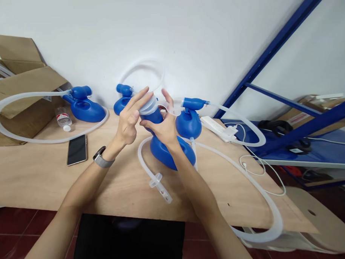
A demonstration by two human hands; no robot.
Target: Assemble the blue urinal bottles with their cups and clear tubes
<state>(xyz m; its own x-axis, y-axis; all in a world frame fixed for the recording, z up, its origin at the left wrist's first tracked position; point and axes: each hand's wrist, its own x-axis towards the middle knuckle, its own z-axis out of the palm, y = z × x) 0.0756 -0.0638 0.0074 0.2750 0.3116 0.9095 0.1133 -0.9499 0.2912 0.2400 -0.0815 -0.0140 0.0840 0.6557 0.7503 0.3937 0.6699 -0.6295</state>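
Note:
A blue plastic urinal bottle (159, 154) stands on the table in front of me, its blue tubular mouthpiece raised and topped by a translucent lid (149, 107). My right hand (166, 126) grips the mouthpiece, thumb across the front and one finger raised. My left hand (127, 125) has its fingers stretched along the lid's left side; whether they press on it I cannot tell. A translucent strap (171, 108) extends to the right of the lid. Below the hands lies a clear tube end piece (161, 188) with a round flange.
Similar blue bottles with tubes stand at the left (88, 111), back (120, 105) and right (188, 125). A phone (77, 150), water bottle (64, 119) and cardboard box (24, 112) are leftward. Rightward are a power strip (217, 128), cables and a blue shelf (317, 151). One tube overhangs the front edge.

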